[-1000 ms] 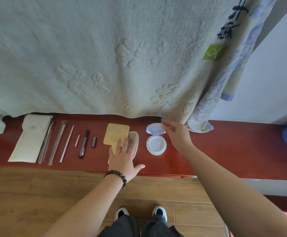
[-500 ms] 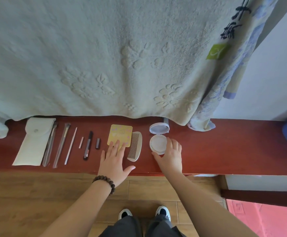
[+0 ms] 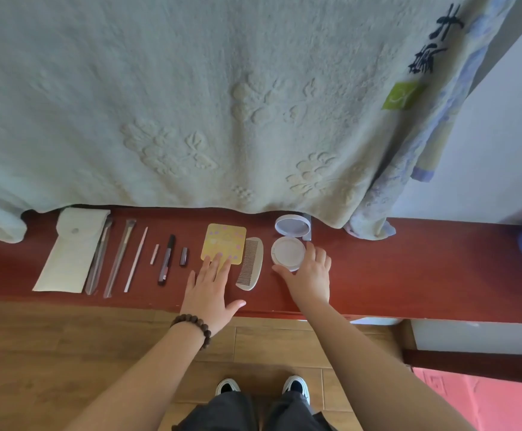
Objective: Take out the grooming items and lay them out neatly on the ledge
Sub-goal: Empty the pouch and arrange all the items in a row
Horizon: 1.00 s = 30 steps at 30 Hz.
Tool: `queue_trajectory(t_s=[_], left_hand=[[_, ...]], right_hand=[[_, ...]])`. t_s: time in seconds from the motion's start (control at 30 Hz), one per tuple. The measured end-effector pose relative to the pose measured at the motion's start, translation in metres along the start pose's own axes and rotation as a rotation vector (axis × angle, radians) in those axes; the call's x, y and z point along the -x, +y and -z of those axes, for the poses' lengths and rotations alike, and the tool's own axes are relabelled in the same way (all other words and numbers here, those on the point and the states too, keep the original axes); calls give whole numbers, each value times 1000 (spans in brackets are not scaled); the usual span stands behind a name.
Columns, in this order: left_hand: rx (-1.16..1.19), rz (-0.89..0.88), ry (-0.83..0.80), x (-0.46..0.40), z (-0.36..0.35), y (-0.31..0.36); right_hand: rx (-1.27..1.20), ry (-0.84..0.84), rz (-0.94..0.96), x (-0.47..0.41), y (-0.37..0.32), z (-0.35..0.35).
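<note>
We see a dark red ledge (image 3: 408, 269) under a pale green blanket (image 3: 191, 104) embossed with flowers; its edge carries black characters and a lime green label (image 3: 401, 95). Cream pouch (image 3: 73, 250), yellow card (image 3: 224, 242) with pink dots, beige comb (image 3: 251, 264), white compact (image 3: 288, 251) with a lilac-tinted lid. Brown bead bracelet (image 3: 192, 326) on our left wrist, brown wood-pattern floor (image 3: 51, 353), black and white shoes (image 3: 262, 388)

Grooming items lying in row on red ledge (image 3: 408, 275), mid-frame: white pouch (image 3: 70, 250) far left, brushes (image 3: 110, 256), thin stick (image 3: 136, 259), pen (image 3: 166, 259), yellow card (image 3: 224, 241), comb (image 3: 251, 264), open round compact (image 3: 289, 244) sitting rightmost.
</note>
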<state>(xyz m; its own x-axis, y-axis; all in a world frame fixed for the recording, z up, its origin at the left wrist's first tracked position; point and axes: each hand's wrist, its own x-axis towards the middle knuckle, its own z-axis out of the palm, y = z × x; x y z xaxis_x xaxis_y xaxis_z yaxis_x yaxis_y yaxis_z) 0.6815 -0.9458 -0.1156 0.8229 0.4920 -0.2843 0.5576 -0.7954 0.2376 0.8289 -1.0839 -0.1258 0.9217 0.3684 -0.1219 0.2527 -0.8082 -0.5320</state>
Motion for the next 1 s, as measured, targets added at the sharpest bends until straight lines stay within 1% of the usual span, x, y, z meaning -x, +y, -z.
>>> queue_trajectory(t_s=[0.13,0.2,0.27,0.4,0.47,0.53,0.57,0.6,0.67,0.77,0.87,1.0], left_hand=[[20,52,64,4,3,1],[24,53,117,8,4,2],[1,32,153,11,7,1],[-55,10,143,11,15,-11],[-85,-13,101,6,22,-22],[-124,-58,40,-3,30,-32],[-142,-92,4,-7,33,-36],[-158,-129,-28,-13,35,-40],[-185,-191,-81,-24,37,-47],[-205,-270,-138,-37,36,-57],[-220,-328,-144,-41,30,-64],[-227,-340,-98,-43,25,-63]], right_hand=[[-73,17,33,16,1,11],[-86,37,117,27,0,12],[-71,48,246,39,-4,11],[3,-33,467,56,-18,3],[53,-111,514,62,-28,-3],[93,-228,492,67,-36,-11],[120,-266,470,69,-40,-16],[157,-269,457,71,-43,-21],[251,-213,431,75,-49,-32],[316,-168,323,80,-58,-49],[365,-144,238,85,-67,-60],[401,-119,184,87,-75,-63]])
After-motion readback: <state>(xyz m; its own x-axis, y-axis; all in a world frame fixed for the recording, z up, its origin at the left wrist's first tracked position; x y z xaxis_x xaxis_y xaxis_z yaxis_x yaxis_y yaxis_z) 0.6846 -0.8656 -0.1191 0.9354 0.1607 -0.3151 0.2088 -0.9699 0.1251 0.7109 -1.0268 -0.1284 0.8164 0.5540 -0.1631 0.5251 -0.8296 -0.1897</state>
